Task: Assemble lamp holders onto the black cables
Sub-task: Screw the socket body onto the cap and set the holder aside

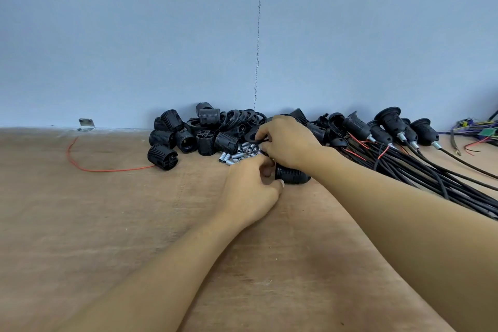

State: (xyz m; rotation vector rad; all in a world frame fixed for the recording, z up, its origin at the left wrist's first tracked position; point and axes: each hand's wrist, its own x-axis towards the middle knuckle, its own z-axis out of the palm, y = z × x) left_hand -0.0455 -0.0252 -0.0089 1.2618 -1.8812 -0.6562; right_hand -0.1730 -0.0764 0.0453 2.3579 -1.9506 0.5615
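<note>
At the back of the plywood bench (113, 224), against the blue wall (134, 35), both hands work over one threaded lamp holder (293, 176) lying on its side. The left hand (252, 191) is curled round the holder's near end, thumb against its rim. The right hand (289, 143) reaches over it and pinches a thin black part (259, 140) between fingertips; whether this is a ring or a cable end cannot be told. Just beyond lie small metal sleeves (237, 154), loose and touching one another, and behind them a heap of unassembled holders (188, 137) mixed with black rings (242, 116). To the right, the black cables (436, 180) fan out in a bundle, several already carrying finished holders (390, 122) with red wires (358, 143) showing. A stray red wire (80, 163) and a metal bracket (86, 124) lie at left.

Handling, as a judgement: the holder is light, rigid moulded plastic, and its ribbed thread offers a sure grip around the barrel. The cable is limp and springy, so it is best held close to its stripped end while threading. The sleeves look smooth and liable to roll.
</note>
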